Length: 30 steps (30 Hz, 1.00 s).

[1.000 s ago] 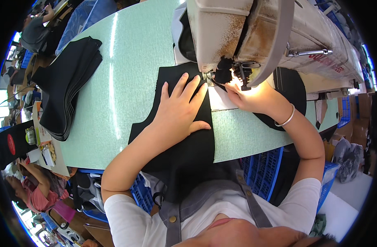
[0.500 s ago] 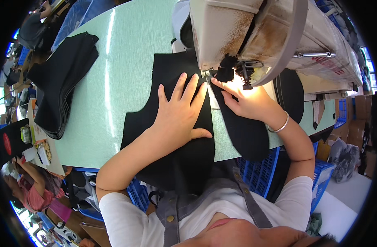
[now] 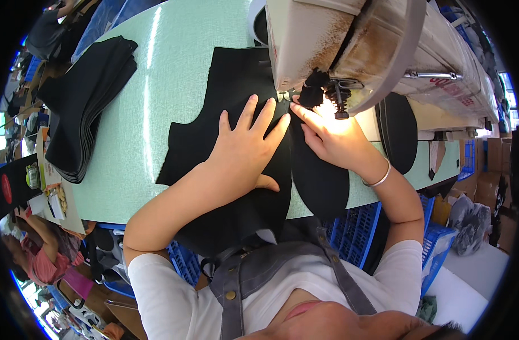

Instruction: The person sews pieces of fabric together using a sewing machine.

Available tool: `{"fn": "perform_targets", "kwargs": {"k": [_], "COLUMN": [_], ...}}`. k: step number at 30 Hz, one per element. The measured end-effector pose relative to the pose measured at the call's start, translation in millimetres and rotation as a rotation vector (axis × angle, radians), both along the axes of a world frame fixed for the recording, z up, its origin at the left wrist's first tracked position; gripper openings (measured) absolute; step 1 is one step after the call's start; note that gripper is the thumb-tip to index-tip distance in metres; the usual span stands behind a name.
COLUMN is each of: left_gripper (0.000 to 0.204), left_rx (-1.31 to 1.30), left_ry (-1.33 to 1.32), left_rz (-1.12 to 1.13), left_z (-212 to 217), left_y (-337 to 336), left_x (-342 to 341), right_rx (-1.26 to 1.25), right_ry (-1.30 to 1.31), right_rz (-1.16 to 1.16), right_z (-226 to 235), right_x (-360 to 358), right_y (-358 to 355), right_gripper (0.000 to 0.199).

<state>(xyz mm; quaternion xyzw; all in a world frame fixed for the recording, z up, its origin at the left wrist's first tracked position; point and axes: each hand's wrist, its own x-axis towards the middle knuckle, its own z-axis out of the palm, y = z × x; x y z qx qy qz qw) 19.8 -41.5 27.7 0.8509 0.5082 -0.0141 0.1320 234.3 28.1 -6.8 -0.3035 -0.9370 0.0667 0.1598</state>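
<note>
My left hand (image 3: pixel 242 150) lies flat with spread fingers on a large black fabric piece (image 3: pixel 214 105), its fingertips just left of the presser foot (image 3: pixel 283 96) of a sewing machine (image 3: pixel 310 37). A smaller, rounded black piece (image 3: pixel 321 181) lies alongside, its edge meeting the large one below the foot. My right hand (image 3: pixel 341 144) rests on this smaller piece, index finger stretched toward the foot and thumb apart from it. Lamp glare and the machine head hide its other fingers. The near end of the large piece hangs over the table edge toward my lap.
A stack of black cut pieces (image 3: pixel 92 96) lies on the left of the pale green table (image 3: pixel 174 62). More rounded black pieces (image 3: pixel 399 133) sit right of the machine's lamp. Blue crates (image 3: pixel 355 232) stand below the near edge. A co-worker (image 3: pixel 47 258) is at lower left.
The large black piece has slid away from me under the machine. The smaller piece has swung left, narrowing the gap between them. Both hands stay almost in place.
</note>
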Motion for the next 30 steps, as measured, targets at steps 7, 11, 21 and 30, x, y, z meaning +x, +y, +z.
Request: {"fn": "perform_targets", "kwargs": {"k": [7, 11, 21, 30], "left_gripper": [0.106, 0.104, 0.074, 0.021], "left_rx": [-0.014, -0.045, -0.202, -0.245], "left_ry": [0.000, 0.007, -0.130, -0.386], "left_rz": [-0.082, -0.112, -0.246, -0.396], "left_z": [7, 10, 27, 8], "left_y": [1, 2, -20, -3], "left_x": [-6, -8, -14, -40], "right_rx": [0.008, -0.032, -0.007, -0.091], "right_ry": [0.013, 0.006, 0.017, 0.004], "right_rz": [0.026, 0.020, 0.034, 0.037], "right_z": [6, 5, 3, 3], "right_x": [0, -1, 3, 4], "right_y": [-11, -11, -8, -4], "right_gripper": [0.043, 0.043, 0.042, 0.044]}}
